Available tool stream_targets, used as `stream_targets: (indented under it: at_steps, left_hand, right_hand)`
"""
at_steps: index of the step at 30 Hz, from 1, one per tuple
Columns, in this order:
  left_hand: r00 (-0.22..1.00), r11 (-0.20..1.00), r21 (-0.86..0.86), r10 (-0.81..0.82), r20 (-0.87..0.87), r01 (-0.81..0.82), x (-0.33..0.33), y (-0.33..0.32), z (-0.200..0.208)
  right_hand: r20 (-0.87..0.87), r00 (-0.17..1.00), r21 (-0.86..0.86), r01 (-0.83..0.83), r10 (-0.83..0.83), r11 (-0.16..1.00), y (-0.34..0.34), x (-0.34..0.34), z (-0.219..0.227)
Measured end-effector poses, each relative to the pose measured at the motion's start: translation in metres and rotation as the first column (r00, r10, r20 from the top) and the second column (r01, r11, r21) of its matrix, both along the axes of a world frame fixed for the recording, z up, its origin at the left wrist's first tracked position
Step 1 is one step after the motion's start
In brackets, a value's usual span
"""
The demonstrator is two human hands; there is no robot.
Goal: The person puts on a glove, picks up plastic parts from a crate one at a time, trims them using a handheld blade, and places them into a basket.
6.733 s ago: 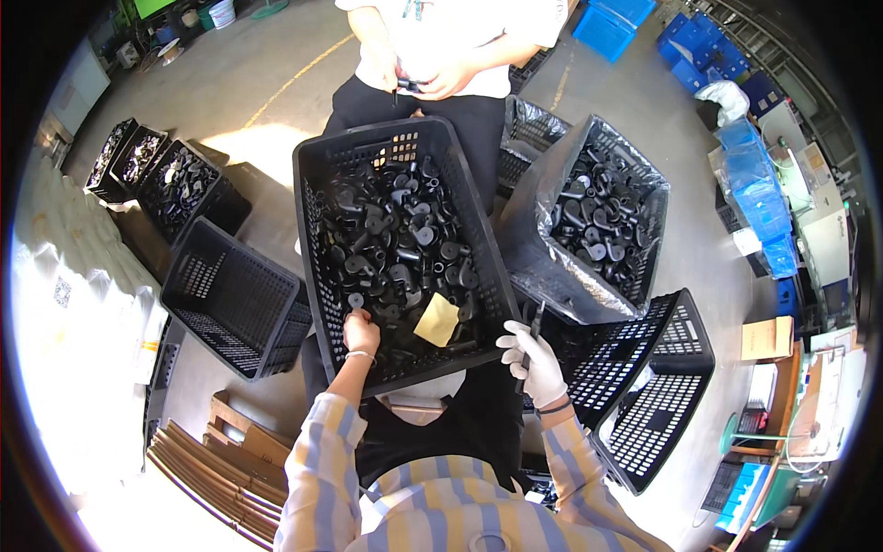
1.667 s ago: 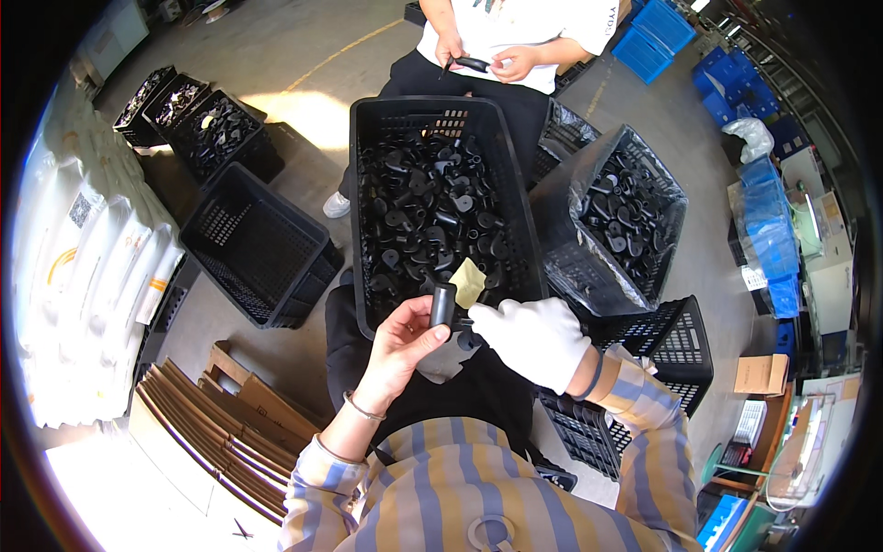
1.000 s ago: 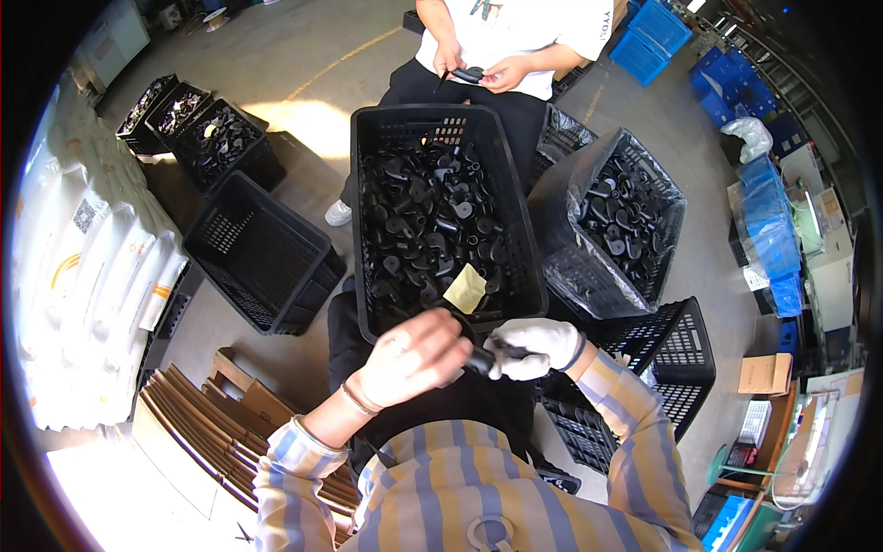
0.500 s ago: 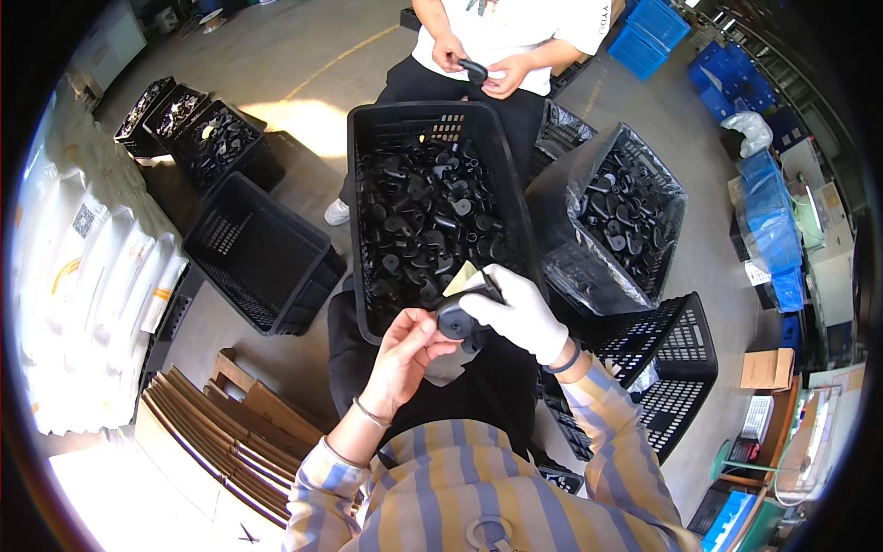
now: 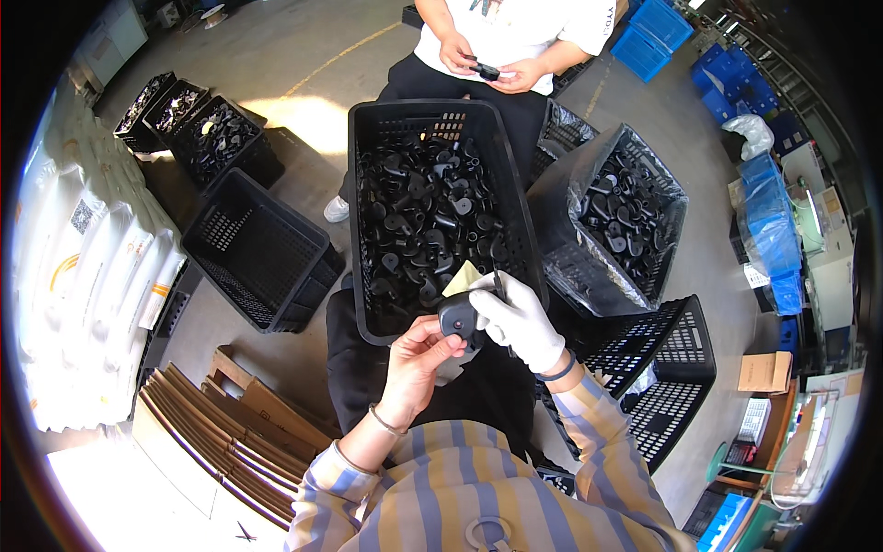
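My bare left hand point(image 5: 416, 368) pinches a black plastic part point(image 5: 457, 319) with a rounded disc end and a small hole in its middle. Close against the part's right side is my right hand point(image 5: 522, 324), in a white glove, with its fingers closed round a slim dark stick-like tool point(image 5: 498, 283). The tool's exact kind cannot be made out. Both hands are over the near end of a large black crate point(image 5: 357, 230) heaped with similar black parts point(image 5: 418, 216). A pale yellow piece point(image 5: 462, 279) shows just beyond the held part.
Across the crate a person point(image 5: 506, 46) holds a small black part. A lined crate point(image 5: 561, 244) of black parts stands right, above a tipped black crate point(image 5: 685, 368). To the left are a black crate point(image 5: 262, 248), white sacks point(image 5: 92, 276) and flattened cardboard point(image 5: 221, 442).
My left hand has shifted slightly right and its thumb now lies lower on the part. My right hand has turned, with the tool more upright. The other person's part has been turned.
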State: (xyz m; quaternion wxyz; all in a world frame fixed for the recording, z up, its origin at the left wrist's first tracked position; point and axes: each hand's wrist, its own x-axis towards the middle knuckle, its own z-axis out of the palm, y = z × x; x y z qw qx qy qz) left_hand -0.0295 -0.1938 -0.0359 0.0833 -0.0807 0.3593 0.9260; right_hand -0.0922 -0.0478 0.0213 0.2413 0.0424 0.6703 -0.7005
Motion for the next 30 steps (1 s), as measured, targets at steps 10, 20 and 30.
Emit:
stream_targets:
  at_steps: [10,20,30]
  left_hand:
    - [0.966,0.909,-0.361,0.135,-0.221,-0.21,-0.008,0.009,-0.002]
    - [0.98,0.906,-0.381,0.201,-0.004,-0.187,-0.03,-0.01,-0.006]
    - [0.916,0.353,-0.877,-0.113,-0.386,-0.326,-0.017,0.011,-0.005]
  right_hand:
    - [-0.051,0.978,-0.031,0.202,-0.204,0.979,-0.011,0.012,-0.012]
    - [-0.033,0.971,-0.082,0.232,-0.235,0.969,-0.015,0.027,-0.026]
    - [-0.655,0.74,0.217,0.376,-0.152,0.901,-0.03,0.01,-0.052]
